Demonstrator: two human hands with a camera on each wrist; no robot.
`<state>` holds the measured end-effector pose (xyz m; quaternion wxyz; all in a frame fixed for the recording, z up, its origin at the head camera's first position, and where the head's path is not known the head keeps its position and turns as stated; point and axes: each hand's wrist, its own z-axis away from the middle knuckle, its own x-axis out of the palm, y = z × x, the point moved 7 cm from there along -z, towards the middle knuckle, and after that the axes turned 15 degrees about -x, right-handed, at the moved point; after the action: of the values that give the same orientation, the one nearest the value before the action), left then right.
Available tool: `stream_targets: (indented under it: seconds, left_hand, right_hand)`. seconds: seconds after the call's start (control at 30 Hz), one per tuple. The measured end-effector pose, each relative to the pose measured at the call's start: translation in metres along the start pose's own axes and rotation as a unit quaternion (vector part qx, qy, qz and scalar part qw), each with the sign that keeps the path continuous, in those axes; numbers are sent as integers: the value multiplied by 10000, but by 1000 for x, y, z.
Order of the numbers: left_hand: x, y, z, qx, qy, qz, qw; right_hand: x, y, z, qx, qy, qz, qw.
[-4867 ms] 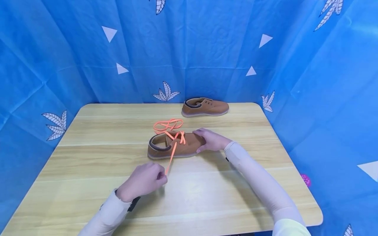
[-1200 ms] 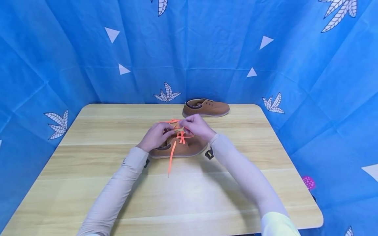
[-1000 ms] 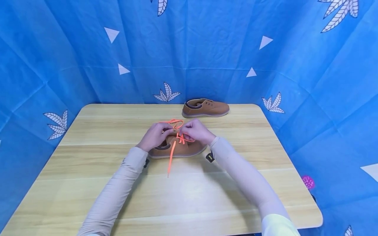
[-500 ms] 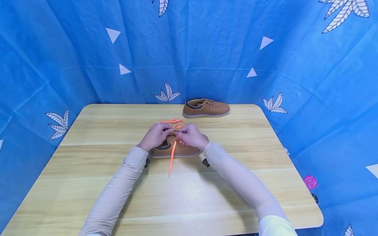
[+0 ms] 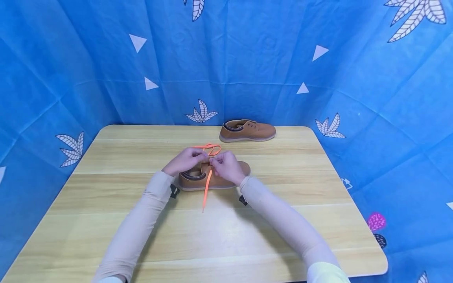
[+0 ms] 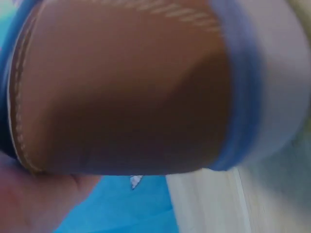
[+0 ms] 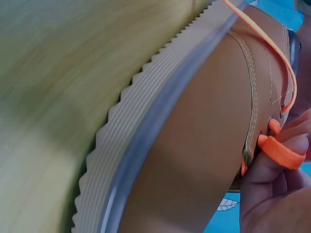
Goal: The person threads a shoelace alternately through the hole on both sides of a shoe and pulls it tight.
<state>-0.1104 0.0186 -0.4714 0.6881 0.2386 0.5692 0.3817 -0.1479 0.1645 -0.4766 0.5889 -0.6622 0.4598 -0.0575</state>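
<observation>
A brown shoe (image 5: 221,181) with a pale ridged sole stands on the table, toe to the right. My left hand (image 5: 185,161) is over its opening, thumb and fingers pinching the far upper edge by the eyelets. In the left wrist view the shoe's heel (image 6: 131,87) fills most of the picture. My right hand (image 5: 228,167) pinches an orange shoelace (image 7: 284,154) close to the eyelets, and a band of it crosses the fingertips. One lace end (image 5: 206,192) hangs over the near side onto the table. Fingertips partly hide the lacing.
Loose orange lace loops (image 5: 212,148) lie behind the shoe. A second brown shoe (image 5: 247,131), with no lace visible, stands at the table's (image 5: 141,135) back edge. Blue patterned cloth (image 5: 262,47) encloses the back and sides.
My left hand has left the near lace end and moved to the shoe's upper. My right hand has left the toe, gone to the lace, and lately shifted left and down toward the eyelets.
</observation>
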Motion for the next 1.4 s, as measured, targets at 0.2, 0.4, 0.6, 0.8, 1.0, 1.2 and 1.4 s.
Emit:
stream_targets:
  seconds: [0.2, 0.4, 0.6, 0.8, 1.0, 1.2, 1.4]
  left_hand:
    - [-1, -4, -17, -527, -439, 521, 9963]
    - [1, -6, -18, -796, -450, 654, 9937]
    - [2, -2, -19, -652, -291, 494, 9962]
    - [-4, -7, -21, -713, -228, 618, 9953]
    - [-7, -22, -24, -932, -209, 1218, 9880]
    - [-27, -37, -26, -1244, 166, 1751, 9765]
    - [-56, -43, -21, -1363, 853, 2071, 9650]
  right_hand:
    - [-1, -1, 1, 70, 242, 57, 9997]
    - [-2, -3, 5, 219, 4, -258, 9994]
    - [-26, -14, 19, -182, -365, -26, 9992]
    - [-55, 1, 32, -485, -948, 1157, 9876]
    - [-53, 37, 47, -344, -2139, 1940, 9568]
    - [-52, 41, 48, -464, -2034, 2086, 9555]
    - [-51, 43, 47, -477, -1975, 2048, 9575]
